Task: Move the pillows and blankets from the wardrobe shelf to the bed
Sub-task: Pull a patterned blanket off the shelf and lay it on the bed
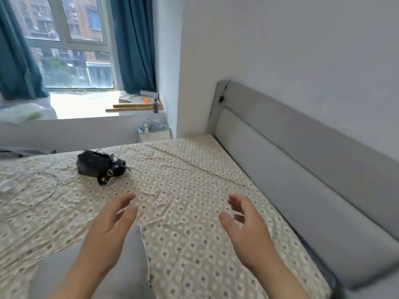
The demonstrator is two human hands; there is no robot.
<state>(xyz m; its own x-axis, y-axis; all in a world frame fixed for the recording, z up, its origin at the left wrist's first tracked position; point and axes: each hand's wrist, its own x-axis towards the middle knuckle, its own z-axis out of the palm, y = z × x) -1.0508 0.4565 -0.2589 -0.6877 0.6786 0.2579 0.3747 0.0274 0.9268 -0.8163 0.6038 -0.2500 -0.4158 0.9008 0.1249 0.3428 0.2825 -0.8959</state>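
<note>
The bed (194, 169) fills the lower view, covered by a beige sheet with a diamond pattern, rumpled in the middle. My left hand (110, 229) and my right hand (246, 225) hover above the sheet near its front edge, palms facing each other, fingers spread, holding nothing. No pillow, blanket or wardrobe is in view. A patch of bare grey mattress (121, 272) shows under my left forearm where the sheet is pulled back.
A black bag (99, 167) lies on the bed at the left with a thin cable (49, 190) beside it. The grey padded headboard (302, 169) runs along the right. A small white bedside table (154, 131), window sill and blue curtains (136, 44) stand beyond.
</note>
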